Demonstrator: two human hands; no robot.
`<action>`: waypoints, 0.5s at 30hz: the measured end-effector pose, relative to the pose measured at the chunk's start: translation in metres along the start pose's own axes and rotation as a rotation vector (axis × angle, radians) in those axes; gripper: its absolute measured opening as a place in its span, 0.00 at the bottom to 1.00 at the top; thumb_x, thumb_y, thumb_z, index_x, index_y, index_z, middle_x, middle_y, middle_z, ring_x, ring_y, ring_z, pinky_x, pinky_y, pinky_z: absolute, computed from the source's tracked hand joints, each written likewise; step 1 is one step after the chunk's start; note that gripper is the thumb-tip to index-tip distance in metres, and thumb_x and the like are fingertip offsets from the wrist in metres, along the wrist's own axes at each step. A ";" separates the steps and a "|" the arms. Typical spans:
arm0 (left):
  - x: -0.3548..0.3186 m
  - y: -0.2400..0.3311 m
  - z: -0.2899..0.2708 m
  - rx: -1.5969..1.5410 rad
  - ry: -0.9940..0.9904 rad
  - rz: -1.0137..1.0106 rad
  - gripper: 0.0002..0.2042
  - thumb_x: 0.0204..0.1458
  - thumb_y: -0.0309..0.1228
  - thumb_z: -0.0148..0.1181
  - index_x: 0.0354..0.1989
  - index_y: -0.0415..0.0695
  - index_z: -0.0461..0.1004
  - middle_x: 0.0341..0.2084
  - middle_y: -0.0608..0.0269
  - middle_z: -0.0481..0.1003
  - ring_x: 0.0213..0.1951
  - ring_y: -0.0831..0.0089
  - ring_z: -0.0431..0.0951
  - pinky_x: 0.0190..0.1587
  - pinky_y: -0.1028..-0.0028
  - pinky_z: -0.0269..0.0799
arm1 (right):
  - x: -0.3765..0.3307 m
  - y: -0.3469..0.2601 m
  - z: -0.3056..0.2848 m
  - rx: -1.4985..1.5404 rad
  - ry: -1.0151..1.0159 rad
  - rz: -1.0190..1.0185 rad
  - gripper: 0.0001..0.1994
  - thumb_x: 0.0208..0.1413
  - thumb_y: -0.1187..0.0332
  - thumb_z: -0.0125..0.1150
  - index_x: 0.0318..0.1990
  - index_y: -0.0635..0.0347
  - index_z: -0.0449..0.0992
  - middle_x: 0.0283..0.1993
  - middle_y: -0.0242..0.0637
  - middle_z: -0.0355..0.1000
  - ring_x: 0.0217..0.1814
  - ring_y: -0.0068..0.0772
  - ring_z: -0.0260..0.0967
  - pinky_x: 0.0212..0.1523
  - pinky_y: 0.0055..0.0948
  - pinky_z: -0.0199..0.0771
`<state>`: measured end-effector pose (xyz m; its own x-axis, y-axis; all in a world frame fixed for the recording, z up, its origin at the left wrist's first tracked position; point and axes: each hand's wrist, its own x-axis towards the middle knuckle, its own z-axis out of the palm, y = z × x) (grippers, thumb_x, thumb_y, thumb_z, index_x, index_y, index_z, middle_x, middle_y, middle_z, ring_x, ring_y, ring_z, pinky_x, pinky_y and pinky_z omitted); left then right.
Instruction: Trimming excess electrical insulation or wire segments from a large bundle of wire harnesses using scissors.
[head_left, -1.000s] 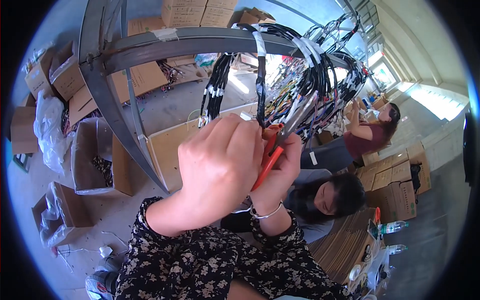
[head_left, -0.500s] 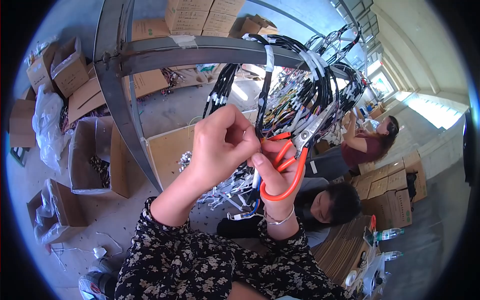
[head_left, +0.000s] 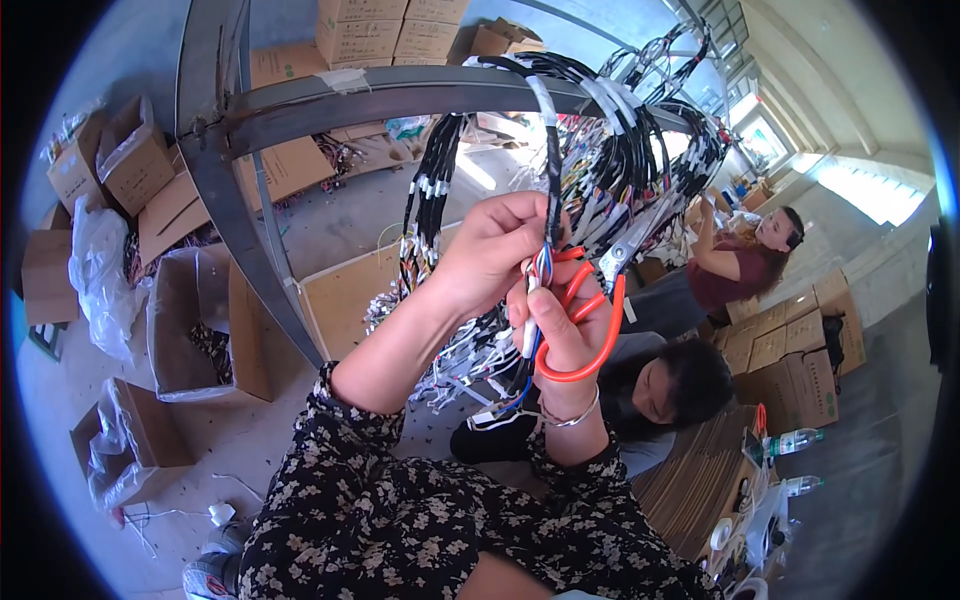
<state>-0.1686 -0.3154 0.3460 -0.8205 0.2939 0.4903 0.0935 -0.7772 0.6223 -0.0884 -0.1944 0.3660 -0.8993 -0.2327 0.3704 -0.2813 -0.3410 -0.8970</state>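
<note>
A grey metal frame (head_left: pixel 400 95) is carrying thick bundles of black cables (head_left: pixel 640 140), which are draping over its long bar and hanging down below it. A strip of pale tape (head_left: pixel 345 80) is clinging to that bar, left of the bundles. The grey floor (head_left: pixel 245 440) is bearing cardboard: on the left, a large plastic-lined box (head_left: pixel 250 335) is standing open, and a smaller box (head_left: pixel 158 425) is sitting open near it. A small white object (head_left: pixel 222 514) is lying close by. On the right, brown cartons (head_left: pixel 795 385) are standing together.

A wiring workshop; wire bundles (head_left: pixel 432 180) hang over a steel frame (head_left: pixel 430 92); cardboard boxes (head_left: pixel 362 38) stand stacked beyond.
</note>
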 end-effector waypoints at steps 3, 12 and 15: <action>0.008 -0.003 0.007 -0.133 -0.122 -0.063 0.13 0.56 0.34 0.63 0.39 0.35 0.74 0.31 0.65 0.74 0.30 0.81 0.70 0.33 0.81 0.67 | -0.002 -0.002 -0.001 -0.002 -0.009 -0.064 0.10 0.62 0.72 0.61 0.47 0.64 0.69 0.32 0.41 0.75 0.32 0.25 0.73 0.32 0.22 0.71; -0.069 0.024 0.038 0.553 0.219 0.172 0.13 0.65 0.28 0.55 0.53 0.34 0.74 0.46 0.54 0.78 0.49 0.70 0.78 0.52 0.73 0.74 | -0.006 -0.013 0.000 -1.042 0.230 -0.608 0.09 0.56 0.75 0.68 0.44 0.65 0.80 0.29 0.32 0.77 0.23 0.16 0.65 0.28 0.20 0.66; -0.062 0.022 0.038 0.311 0.131 0.033 0.13 0.67 0.29 0.54 0.54 0.34 0.72 0.33 0.64 0.77 0.35 0.78 0.77 0.41 0.77 0.74 | 0.019 -0.033 0.001 -0.513 0.278 -0.309 0.16 0.60 0.76 0.62 0.55 0.68 0.74 0.41 0.35 0.81 0.24 0.13 0.65 0.25 0.14 0.62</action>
<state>-0.0940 -0.3297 0.3524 -0.8776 0.1817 0.4436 0.2724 -0.5724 0.7734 -0.0964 -0.1884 0.4026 -0.7851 0.0735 0.6150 -0.6025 0.1393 -0.7858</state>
